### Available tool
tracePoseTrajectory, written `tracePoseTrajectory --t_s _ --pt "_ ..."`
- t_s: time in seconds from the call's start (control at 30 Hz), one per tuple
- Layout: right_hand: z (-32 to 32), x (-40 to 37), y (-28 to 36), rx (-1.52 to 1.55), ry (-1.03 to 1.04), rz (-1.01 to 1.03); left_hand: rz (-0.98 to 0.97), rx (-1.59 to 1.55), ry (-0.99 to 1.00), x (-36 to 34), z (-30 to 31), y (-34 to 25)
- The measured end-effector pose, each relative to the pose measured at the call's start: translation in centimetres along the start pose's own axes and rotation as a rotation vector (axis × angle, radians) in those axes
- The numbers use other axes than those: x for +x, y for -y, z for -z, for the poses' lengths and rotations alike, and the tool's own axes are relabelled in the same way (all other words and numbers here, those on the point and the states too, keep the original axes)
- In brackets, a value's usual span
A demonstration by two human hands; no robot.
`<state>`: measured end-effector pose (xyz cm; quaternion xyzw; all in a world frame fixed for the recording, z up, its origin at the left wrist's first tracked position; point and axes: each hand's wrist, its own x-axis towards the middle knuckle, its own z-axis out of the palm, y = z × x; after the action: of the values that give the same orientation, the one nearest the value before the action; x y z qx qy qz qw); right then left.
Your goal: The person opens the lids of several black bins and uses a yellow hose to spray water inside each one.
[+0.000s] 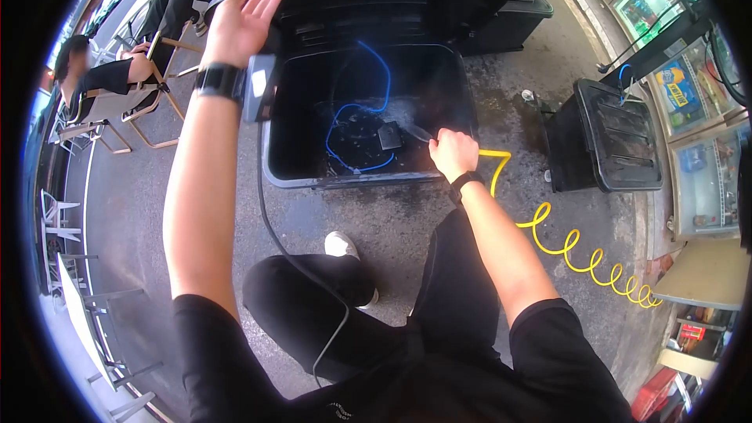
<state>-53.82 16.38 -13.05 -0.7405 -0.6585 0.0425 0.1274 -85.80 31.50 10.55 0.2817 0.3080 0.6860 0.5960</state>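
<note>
My left hand (239, 25) is raised with its fingers stretched out, its palm against the left edge of the black bin's raised lid (352, 0). Over the bin's front rim (352, 183), my right hand (454, 153) is wrapped round the handle of a spray nozzle, mostly hidden by the fingers. A yellow coiled hose (576, 254) runs from that hand to the right. Inside the bin lie a blue cord (327, 137) and a small dark block (389, 135), with wet-looking patches on the bottom. The nozzle tip (420, 134) points into the bin.
A second black bin (619, 137) stands at the right beside glass-door fridges (693, 110); another (513, 8) is behind. At the left a person (106, 78) sits on a chair. A black cable (274, 227) hangs from the device at my left wrist.
</note>
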Motion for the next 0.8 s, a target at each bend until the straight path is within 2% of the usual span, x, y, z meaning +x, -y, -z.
tracePoseTrajectory --t_s 0.07,0.13,0.2,0.43,0.8 --pt "-0.2 0.1 -0.1 0.006 -0.001 0.007 0.088 -0.326 0.167 -2.5 0.5 -0.2" --pt "-0.3 0.2 -0.2 0.01 -0.003 0.009 0.101 -0.445 0.266 -5.3 0.5 0.5" --pt "-0.3 0.1 -0.2 0.012 -0.002 0.013 0.046 -0.374 0.332 -8.0 0.2 1.2" --pt "-0.2 0.4 -0.1 0.011 0.002 0.015 -0.002 -0.285 0.309 -13.2 1.5 3.3" --pt "-0.1 0.4 0.0 -0.01 0.011 0.018 0.031 -0.314 0.243 -14.0 1.7 3.7"
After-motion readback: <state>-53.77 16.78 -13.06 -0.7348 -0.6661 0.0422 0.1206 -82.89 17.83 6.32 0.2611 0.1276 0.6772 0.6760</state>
